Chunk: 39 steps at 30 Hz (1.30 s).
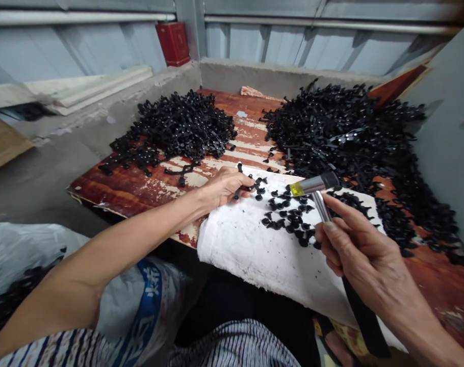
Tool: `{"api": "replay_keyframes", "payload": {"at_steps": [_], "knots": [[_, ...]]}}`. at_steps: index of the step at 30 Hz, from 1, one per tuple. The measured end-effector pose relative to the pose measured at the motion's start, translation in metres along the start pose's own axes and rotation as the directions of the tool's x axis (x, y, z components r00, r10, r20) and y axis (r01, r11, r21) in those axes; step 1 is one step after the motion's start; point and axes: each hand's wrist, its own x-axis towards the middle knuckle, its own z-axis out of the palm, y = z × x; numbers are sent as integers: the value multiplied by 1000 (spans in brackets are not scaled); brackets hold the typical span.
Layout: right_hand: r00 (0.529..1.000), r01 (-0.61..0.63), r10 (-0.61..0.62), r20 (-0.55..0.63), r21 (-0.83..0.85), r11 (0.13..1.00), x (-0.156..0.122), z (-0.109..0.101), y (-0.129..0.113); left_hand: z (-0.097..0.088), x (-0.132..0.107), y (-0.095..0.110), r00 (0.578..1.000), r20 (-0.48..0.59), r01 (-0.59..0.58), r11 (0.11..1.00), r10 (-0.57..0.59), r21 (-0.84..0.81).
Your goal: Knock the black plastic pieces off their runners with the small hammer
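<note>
My left hand (222, 187) rests at the far edge of a white cloth pad (255, 250), fingers pinched on a black plastic sprue (251, 186) of small parts. My right hand (350, 244) is closed around the handle of a small hammer (314, 184) with a shiny metal head and a yellow label, raised just above the pad. Several loose black plastic pieces (289, 216) lie scattered on the pad between the two hands.
A worn red-brown board (140, 186) holds a heap of black parts (182, 127) at the left and a larger heap (346, 132) at the right. A plastic sack (148, 300) with black pieces sits at lower left. Grey walls surround the board; a red box (173, 43) stands behind.
</note>
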Motion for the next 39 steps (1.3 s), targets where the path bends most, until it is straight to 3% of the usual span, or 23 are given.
{"api": "replay_keyframes", "payload": {"at_steps": [4, 11, 19, 23, 25, 27, 31, 34, 39], "knots": [[996, -85, 85, -12, 53, 995, -10, -6, 1, 2, 1, -3, 999, 7, 35, 998, -35, -57], [1000, -25, 25, 11, 50, 998, -14, -10, 10, 7, -4, -2, 994, 5, 109, 991, -109, -80], [999, -43, 42, 22, 30, 999, -14, -12, 15, 8, -3, -4, 996, 17, 89, 993, -88, -78], [999, 1, 1, 42, -43, 999, -15, -12, 19, 9, -4, -6, 997, -4, 77, 995, -77, -62], [996, 80, -72, 61, -137, 987, -14, -11, 20, 9, -3, -6, 998, -12, 65, 997, -65, -46], [977, 209, -190, 94, -271, 940, -10, -9, 19, 9, -2, -6, 999, -11, 50, 998, -50, -28], [892, 451, -390, 227, -494, 744, 7, -1, 12, 10, 2, -5, 1000, -18, 14, 1000, -14, -3], [852, 521, -430, 299, -564, 640, 19, 5, 5, 12, 1, -5, 1000, -25, 6, 1000, -5, 15], [828, 556, -444, 343, -613, 562, 31, 12, 0, 12, -3, -10, 999, -49, -20, 1000, 19, -9]]}}
